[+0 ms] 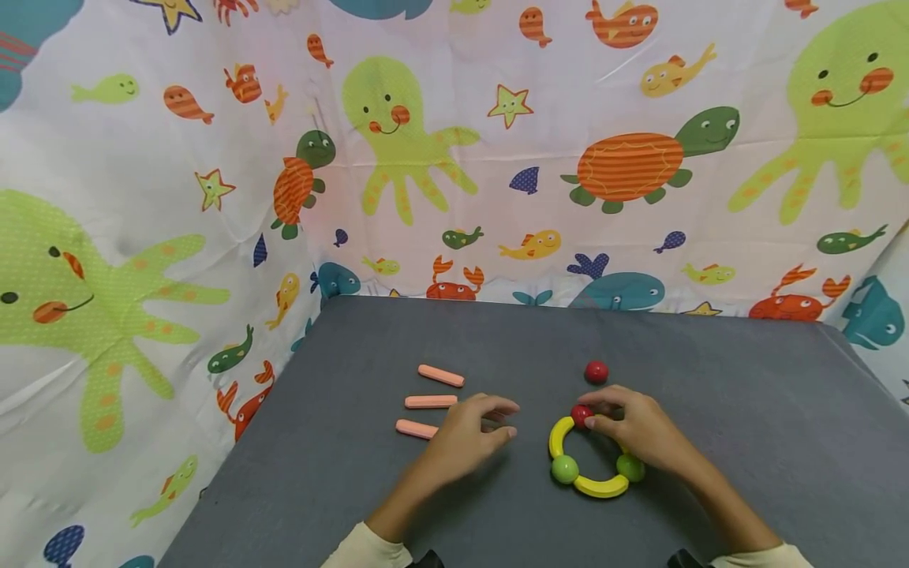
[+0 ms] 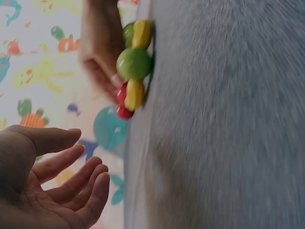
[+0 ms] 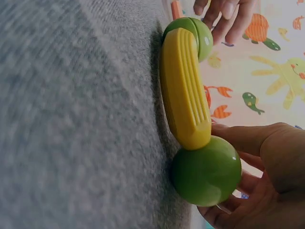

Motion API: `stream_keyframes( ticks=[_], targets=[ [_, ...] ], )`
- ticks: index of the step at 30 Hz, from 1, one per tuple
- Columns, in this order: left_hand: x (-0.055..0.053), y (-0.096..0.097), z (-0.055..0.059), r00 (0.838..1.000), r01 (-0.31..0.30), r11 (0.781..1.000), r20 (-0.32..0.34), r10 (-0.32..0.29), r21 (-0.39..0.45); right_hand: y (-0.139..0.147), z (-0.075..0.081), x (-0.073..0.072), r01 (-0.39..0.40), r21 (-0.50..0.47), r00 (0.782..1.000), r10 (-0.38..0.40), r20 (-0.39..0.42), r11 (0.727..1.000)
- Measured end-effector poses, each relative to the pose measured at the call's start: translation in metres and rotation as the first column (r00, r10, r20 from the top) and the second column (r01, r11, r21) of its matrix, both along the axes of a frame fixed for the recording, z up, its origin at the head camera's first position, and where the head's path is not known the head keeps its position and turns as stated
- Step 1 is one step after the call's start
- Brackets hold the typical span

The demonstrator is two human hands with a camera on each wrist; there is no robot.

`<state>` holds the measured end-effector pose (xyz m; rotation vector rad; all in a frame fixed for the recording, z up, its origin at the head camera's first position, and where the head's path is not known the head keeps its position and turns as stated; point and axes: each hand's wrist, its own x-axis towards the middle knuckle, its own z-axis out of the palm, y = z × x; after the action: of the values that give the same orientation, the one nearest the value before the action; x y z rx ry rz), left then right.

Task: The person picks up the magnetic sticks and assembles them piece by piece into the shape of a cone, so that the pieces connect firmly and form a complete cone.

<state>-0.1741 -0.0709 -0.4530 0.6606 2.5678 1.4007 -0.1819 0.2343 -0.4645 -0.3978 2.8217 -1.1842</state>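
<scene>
A ring of toy pieces lies on the grey table. It has curved yellow pieces (image 1: pixel 600 487), green balls (image 1: pixel 565 469) and a red ball (image 1: pixel 582 415) at its far side. My right hand (image 1: pixel 642 426) reaches over the ring's right side, thumb and forefinger pinching that red ball; the hand partly hides a yellow piece there. In the right wrist view, a ribbed yellow piece (image 3: pixel 185 88) joins two green balls (image 3: pixel 206 171). My left hand (image 1: pixel 469 438) hovers left of the ring, holding nothing, its fingers loosely bent and thumb apart.
A loose red ball (image 1: pixel 596 372) sits beyond the ring. Several straight salmon-pink sticks (image 1: pixel 431 401) lie left of my left hand, the nearest partly covered by it. A cloth (image 1: pixel 525 237) printed with sea animals hangs behind and left of the grey table (image 1: pixel 319 473).
</scene>
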Motion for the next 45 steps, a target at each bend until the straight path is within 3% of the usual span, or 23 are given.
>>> stream_keyframes(
  ticks=[5, 11, 18, 25, 30, 36, 45],
  targets=[
    [0.003, -0.024, 0.001, 0.997, -0.067, 0.997, -0.032, 0.068, 0.045, -0.002, 0.000, -0.002, -0.008, -0.004, 1.000, 0.008, -0.001, 1.000],
    [0.005, -0.050, -0.008, 0.982, -0.174, 0.984, -0.063, 0.176, 0.029, -0.001, 0.001, -0.001, -0.004, -0.009, 1.000, 0.004, 0.021, 1.000],
    [0.007, -0.071, -0.011, 0.966, -0.257, 0.965, 0.016, 0.256, 0.054, 0.006, 0.002, 0.003, 0.024, 0.006, 0.999, -0.024, 0.027, 1.000],
    [0.007, -0.086, -0.012, 0.943, -0.332, 0.938, -0.024, 0.331, -0.098, 0.014, 0.001, 0.009, 0.043, 0.024, 0.999, -0.043, 0.022, 0.999],
    [0.008, -0.095, -0.015, 0.943, -0.334, 0.925, -0.050, 0.330, -0.183, 0.020, 0.000, 0.014, 0.061, 0.027, 0.998, -0.060, -0.009, 0.998],
    [0.007, -0.100, -0.015, 0.952, -0.306, 0.937, -0.030, 0.306, -0.169, 0.026, 0.000, 0.018, 0.089, 0.038, 0.996, -0.089, -0.002, 0.995],
    [0.005, -0.101, -0.014, 0.953, -0.299, 0.938, -0.009, 0.302, -0.174, 0.034, 0.001, 0.020, 0.139, 0.009, 0.978, -0.139, 0.159, 0.990]
  ],
)
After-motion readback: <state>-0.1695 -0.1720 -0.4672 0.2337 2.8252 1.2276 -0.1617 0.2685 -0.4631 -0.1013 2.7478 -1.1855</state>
